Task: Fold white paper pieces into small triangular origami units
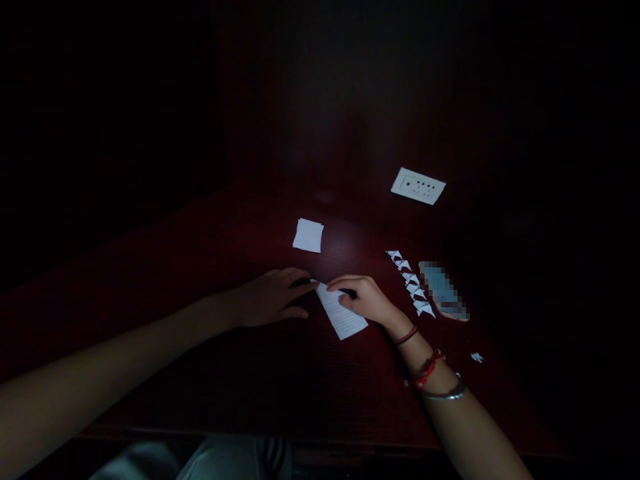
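A dark indoor desk area, home or office unclear; a reddish tabletop [250,237] and white socket panel [419,186] show it.

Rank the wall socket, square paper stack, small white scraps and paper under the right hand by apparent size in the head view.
1. Wall socket and paper under the right hand: too close to rank, the paper being partly covered
2. Square paper stack
3. Small white scraps

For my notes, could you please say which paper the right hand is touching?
The sheet bearing text lines, beneath the right hand; the square paper stack and row of folded pieces lie untouched.
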Demonstrator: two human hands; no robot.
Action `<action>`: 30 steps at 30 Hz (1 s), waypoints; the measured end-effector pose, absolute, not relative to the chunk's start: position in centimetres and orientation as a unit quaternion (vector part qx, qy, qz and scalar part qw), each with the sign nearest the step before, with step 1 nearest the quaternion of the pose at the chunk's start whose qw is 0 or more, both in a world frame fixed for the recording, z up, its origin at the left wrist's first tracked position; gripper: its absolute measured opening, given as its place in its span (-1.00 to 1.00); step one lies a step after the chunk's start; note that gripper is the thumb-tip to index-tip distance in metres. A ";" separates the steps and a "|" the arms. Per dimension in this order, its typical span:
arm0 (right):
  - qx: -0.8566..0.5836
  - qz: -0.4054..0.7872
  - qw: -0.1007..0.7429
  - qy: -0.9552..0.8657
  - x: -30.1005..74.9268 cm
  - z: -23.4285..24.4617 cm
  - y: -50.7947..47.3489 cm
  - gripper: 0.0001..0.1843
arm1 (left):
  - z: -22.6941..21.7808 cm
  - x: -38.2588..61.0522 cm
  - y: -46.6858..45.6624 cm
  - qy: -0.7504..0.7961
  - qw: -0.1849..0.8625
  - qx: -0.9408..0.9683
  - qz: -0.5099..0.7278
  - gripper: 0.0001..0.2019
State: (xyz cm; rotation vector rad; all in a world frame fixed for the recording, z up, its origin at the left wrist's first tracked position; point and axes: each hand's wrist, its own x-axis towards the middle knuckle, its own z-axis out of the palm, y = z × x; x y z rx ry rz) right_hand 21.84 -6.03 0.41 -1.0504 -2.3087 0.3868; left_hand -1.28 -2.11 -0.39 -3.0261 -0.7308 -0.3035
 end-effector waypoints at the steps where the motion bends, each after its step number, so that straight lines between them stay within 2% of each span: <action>1: -0.392 0.146 0.289 -0.861 21.9 0.3 -6.0 -0.64 | -0.3 -1.3 -2.2 -0.236 0.004 -0.967 -0.097 -0.46; 5: -0.386 0.149 0.297 -0.861 22.1 0.2 -5.8 -0.65 | 0.1 -1.2 -2.5 -0.256 -0.010 -0.962 -0.098 -0.45; 14: -0.378 0.154 0.294 -0.864 22.3 0.5 -6.1 -0.67 | 0.1 -1.1 -2.6 -0.267 0.032 -0.959 -0.086 -0.42; 26: -0.377 0.112 0.309 -0.866 21.9 -0.7 -5.6 -0.66 | -0.9 0.3 -2.2 -0.291 0.082 -0.941 -0.152 -0.60; 30: -0.393 0.106 0.318 -0.856 22.0 -1.0 -5.6 -0.67 | -0.8 1.2 -1.8 -0.291 0.067 -0.939 -0.173 -0.70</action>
